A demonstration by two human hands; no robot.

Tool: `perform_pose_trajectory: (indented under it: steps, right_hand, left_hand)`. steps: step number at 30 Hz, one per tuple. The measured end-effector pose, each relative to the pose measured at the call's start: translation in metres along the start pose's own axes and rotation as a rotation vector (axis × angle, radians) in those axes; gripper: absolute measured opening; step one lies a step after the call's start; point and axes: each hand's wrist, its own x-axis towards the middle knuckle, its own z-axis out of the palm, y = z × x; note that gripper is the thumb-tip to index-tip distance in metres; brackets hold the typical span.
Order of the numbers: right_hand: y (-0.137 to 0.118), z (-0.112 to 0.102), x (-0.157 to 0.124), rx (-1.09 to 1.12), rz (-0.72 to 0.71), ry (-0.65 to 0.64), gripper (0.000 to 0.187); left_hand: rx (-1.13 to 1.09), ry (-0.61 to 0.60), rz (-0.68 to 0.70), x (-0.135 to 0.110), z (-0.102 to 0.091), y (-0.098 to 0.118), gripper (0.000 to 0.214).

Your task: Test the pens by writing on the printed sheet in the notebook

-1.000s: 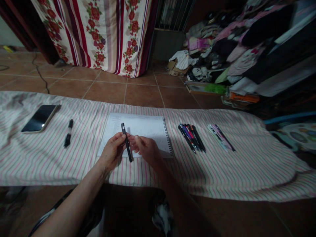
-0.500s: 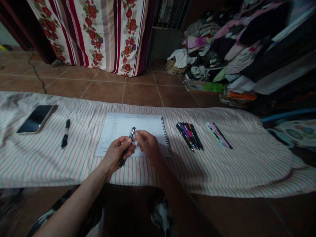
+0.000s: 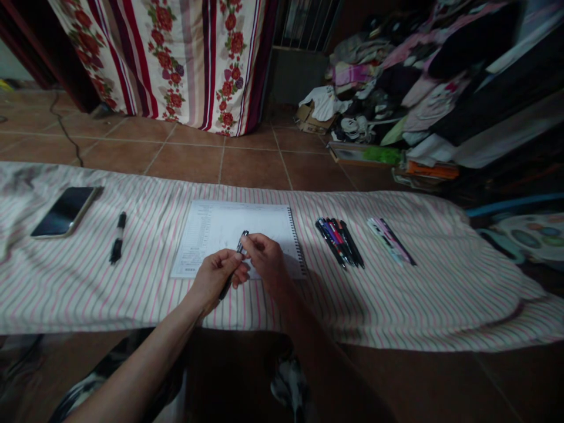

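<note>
My left hand (image 3: 220,273) is closed round a dark pen (image 3: 240,242), held at a slant with its silver clip end up and away from me. Below the fist, the pen's black lower part shows beside the wrist. My right hand (image 3: 264,252) pinches the pen's upper end near the clip, with thumb and fingertips pressed together. Both hands are over the lower part of a spiral-bound notebook (image 3: 247,217), whose page has a printed column on the left and faint marks. The spiral runs down its right side.
Several dark and coloured pens (image 3: 338,242) lie in a group right of the notebook, with pale slim pens (image 3: 391,241) farther right. At left are a black pen (image 3: 117,238) and a phone (image 3: 65,212). A striped cloth (image 3: 145,294) covers the low surface. Clothes (image 3: 379,88) are heaped behind.
Both hands have shifted slightly, the left one to the right with the pen. My right fingertips, just beside the pen before, now close on its clip end.
</note>
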Motion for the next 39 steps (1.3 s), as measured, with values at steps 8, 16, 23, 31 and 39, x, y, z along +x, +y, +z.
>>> perform_pose_trajectory:
  steps: [8,16,23,31,39]
  right_hand:
    - [0.0027,0.0013,0.0007,-0.032,0.0,-0.029,0.028]
    - [-0.0016,0.0022,-0.0006,-0.031,0.015,0.009,0.027]
    - [0.0008,0.0012,0.0001,-0.087,0.003,0.02,0.027]
    - [0.0003,0.0001,-0.0003,-0.074,-0.007,-0.01,0.028]
    - [-0.0031,-0.001,-0.0002,-0.032,0.0,-0.042,0.028]
  left_hand:
    - [0.053,0.031,0.024,-0.0002,-0.0005,-0.0022,0.026]
    - [0.039,-0.026,-0.008,-0.0001,0.0008,-0.0032,0.029]
    - [0.001,-0.068,-0.026,-0.0024,0.0032,-0.0037,0.028]
    - [-0.111,-0.091,-0.056,-0.0026,0.0036,-0.0038,0.028]
    - [-0.204,-0.128,-0.107,-0.0014,-0.0001,-0.004,0.024]
